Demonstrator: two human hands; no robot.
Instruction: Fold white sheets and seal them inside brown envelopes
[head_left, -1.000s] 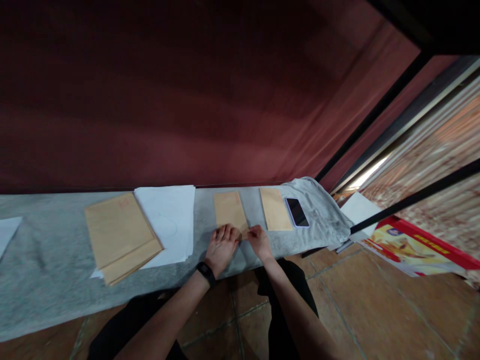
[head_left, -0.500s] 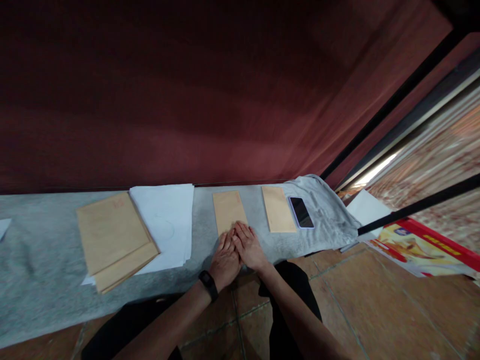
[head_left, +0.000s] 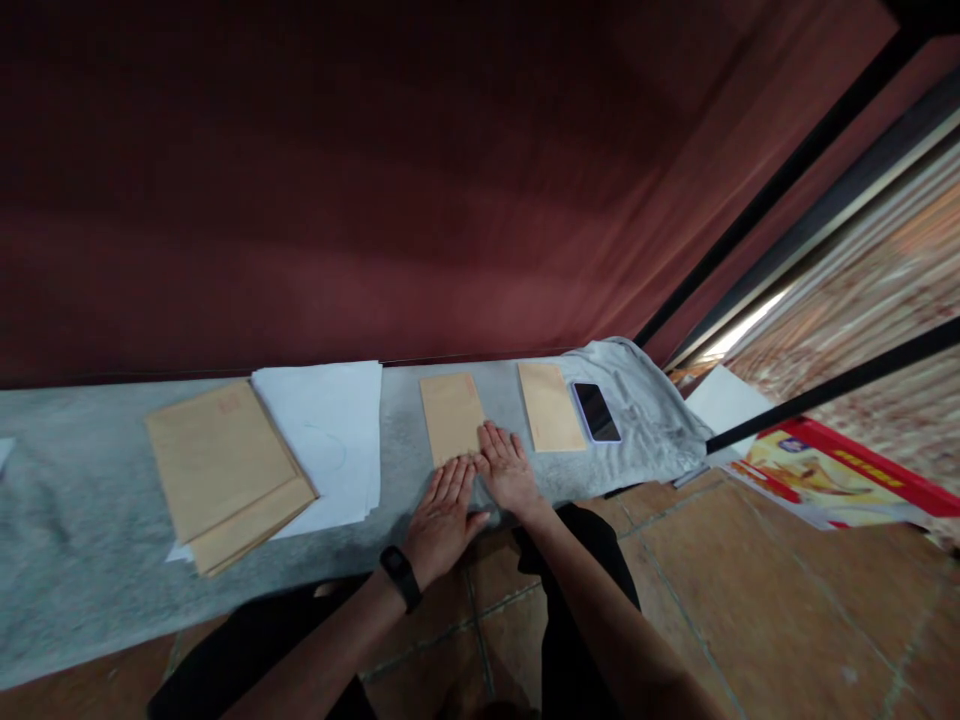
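Note:
A small brown envelope (head_left: 451, 417) lies on the grey cloth-covered ledge (head_left: 90, 560) right in front of me. My left hand (head_left: 444, 516) lies flat with fingers stretched out, fingertips at the envelope's near edge. My right hand (head_left: 510, 472) is flat too, fingers spread, touching the envelope's near right corner. Neither hand holds anything. A black band sits on my left wrist.
A second small brown envelope (head_left: 550, 406) and a dark phone (head_left: 597, 411) lie to the right. A stack of white paper (head_left: 326, 440) and large brown envelopes (head_left: 223, 468) lie to the left. A red and yellow printed box (head_left: 832, 478) sits on the tiled floor at right.
Both hands were pinching at the envelope's near edge; they flattened and slid toward me. The left hand has drawn back most.

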